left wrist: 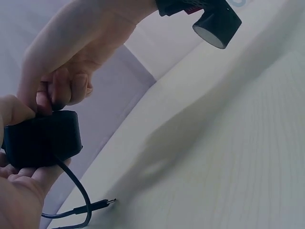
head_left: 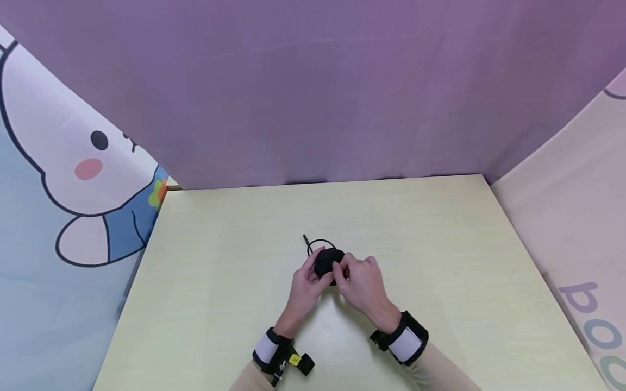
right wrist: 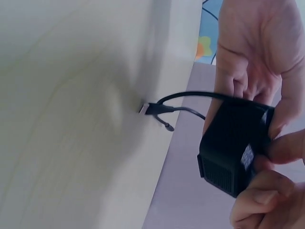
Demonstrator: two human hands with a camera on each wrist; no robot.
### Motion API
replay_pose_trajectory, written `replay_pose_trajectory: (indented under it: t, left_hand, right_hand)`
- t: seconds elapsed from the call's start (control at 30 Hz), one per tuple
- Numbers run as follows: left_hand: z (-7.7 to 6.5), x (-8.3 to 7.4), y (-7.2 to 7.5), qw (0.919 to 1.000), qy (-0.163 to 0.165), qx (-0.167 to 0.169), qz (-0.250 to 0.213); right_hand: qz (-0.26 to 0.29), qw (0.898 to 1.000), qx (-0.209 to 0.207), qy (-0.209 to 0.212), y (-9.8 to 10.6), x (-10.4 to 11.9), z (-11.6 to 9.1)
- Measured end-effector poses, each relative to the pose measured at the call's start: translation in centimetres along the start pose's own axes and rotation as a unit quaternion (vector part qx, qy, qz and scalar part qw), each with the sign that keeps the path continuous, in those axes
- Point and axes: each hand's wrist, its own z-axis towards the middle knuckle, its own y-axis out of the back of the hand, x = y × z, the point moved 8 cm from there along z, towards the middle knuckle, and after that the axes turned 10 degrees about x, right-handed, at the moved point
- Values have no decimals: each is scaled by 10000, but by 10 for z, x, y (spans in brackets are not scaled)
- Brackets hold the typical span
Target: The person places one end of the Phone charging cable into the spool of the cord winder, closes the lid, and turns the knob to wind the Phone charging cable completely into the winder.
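A small black boxy device (head_left: 324, 263) with rounded corners is held above the table between both hands. Its ridged end face shows in the right wrist view. My left hand (head_left: 303, 288) grips it from the left and below, with the thumb near its front edge. At its right edge, the thumb and fingertips of my right hand (head_left: 363, 282) pinch the device; what they work on there is partly hidden. From the device runs a thin black cable (left wrist: 78, 183), looped, with a metal-tipped plug (right wrist: 148, 109) and a second slim end (right wrist: 169, 127) hanging beyond the left hand.
The pale wooden table (head_left: 220, 244) extends around the hands. A purple curtain (head_left: 313, 98) stands along its far edge, with printed cloths at the left (head_left: 88, 179) and right (head_left: 562, 206). Both wrists wear black straps, one (head_left: 406, 339) on the right.
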Motion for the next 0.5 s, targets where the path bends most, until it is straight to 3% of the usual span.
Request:
replay_pose_trajectory:
  t: [0.23,0.5]
  left_hand:
    - [-1,0,5,9999,107,39,-24]
    - [-2,3,4,9995,186,212,-105]
  right_hand:
    - [-89,9945,-124,1037,2,4,0]
    - [-637,9712,240,2283,0,7,-4]
